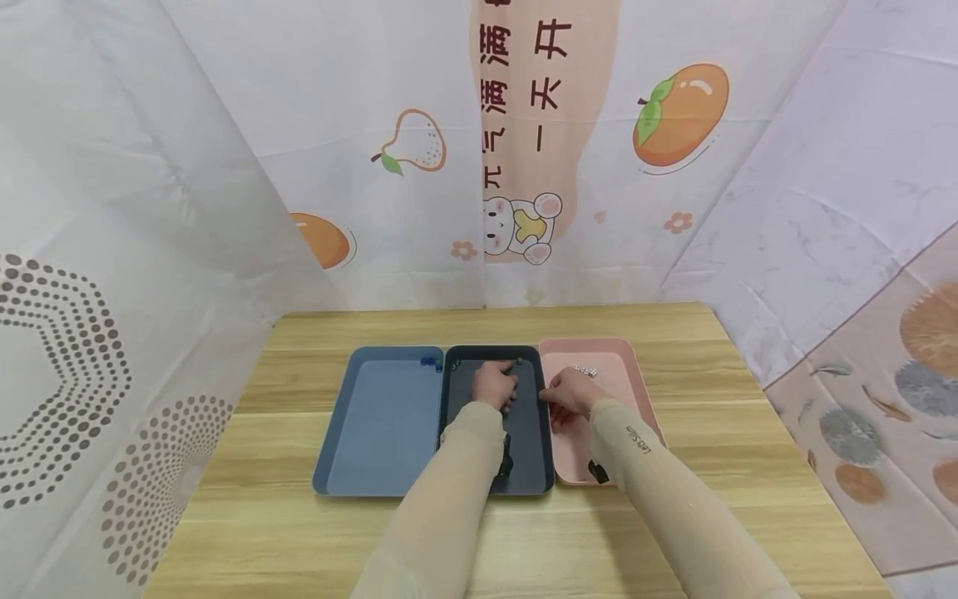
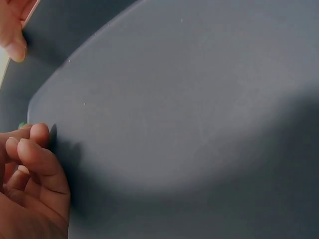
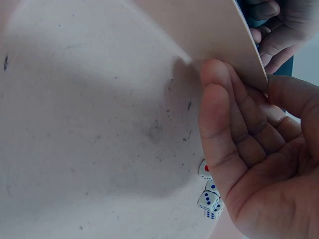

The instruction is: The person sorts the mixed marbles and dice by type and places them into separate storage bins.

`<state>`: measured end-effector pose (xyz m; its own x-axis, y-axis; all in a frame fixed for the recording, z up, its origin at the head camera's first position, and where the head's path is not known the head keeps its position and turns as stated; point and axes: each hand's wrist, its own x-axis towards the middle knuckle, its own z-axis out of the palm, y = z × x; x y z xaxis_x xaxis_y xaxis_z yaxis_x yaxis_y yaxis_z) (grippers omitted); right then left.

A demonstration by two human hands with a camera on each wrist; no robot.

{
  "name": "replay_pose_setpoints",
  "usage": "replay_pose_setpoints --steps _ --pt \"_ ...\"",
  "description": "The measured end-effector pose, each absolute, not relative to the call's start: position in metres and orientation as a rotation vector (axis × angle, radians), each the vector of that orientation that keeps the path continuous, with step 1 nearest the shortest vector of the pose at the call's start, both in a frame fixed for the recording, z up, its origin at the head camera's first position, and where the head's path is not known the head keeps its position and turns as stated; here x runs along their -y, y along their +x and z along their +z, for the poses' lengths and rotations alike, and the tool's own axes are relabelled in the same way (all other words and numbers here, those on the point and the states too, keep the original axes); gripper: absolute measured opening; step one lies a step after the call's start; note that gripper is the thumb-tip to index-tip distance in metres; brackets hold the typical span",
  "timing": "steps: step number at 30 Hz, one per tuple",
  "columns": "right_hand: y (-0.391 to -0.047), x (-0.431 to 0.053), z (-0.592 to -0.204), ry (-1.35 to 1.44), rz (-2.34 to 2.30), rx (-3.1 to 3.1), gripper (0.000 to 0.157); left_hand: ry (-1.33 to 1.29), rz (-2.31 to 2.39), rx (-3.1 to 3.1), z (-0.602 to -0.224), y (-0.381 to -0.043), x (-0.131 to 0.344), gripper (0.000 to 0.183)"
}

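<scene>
My left hand point(image 1: 494, 385) reaches into the black tray point(image 1: 527, 466), its index finger stretched toward a small green thing point(image 1: 520, 360) in the far right corner. In the left wrist view the other fingers point(image 2: 42, 162) are loosely bent, and a bit of green shows just past them. My right hand point(image 1: 572, 391) holds the left rim of the pink tray point(image 1: 624, 358), thumb outside and fingers inside the wall, as the right wrist view shows. White dice point(image 3: 208, 200) with blue and red dots lie beside that hand in the pink tray.
A blue tray point(image 1: 382, 433) stands left of the black one, with several small dark blue things point(image 1: 430, 362) in its far right corner. Small greenish things point(image 1: 456, 363) lie at the black tray's far left corner. All three trays stand side by side on a wooden table point(image 1: 247, 466).
</scene>
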<state>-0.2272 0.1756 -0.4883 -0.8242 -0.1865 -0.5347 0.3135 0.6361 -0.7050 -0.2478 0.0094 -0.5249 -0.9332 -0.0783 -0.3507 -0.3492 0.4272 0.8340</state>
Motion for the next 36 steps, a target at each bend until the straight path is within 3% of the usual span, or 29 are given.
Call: replay_pose_setpoints --steps 15,25,36 --pt "-0.225 -0.175 -0.49 0.092 -1.129 -2.311 0.028 -0.285 1.393 -2.503 -0.527 -0.24 -0.022 0.042" --pt "-0.225 -0.177 -0.49 0.081 -1.11 -2.327 0.029 -0.167 1.089 -2.684 -0.522 -0.236 -0.028 0.029" --pt "-0.222 -0.176 -0.488 0.062 -1.106 -2.328 0.03 -0.179 1.059 -2.737 -0.526 -0.233 -0.03 0.015"
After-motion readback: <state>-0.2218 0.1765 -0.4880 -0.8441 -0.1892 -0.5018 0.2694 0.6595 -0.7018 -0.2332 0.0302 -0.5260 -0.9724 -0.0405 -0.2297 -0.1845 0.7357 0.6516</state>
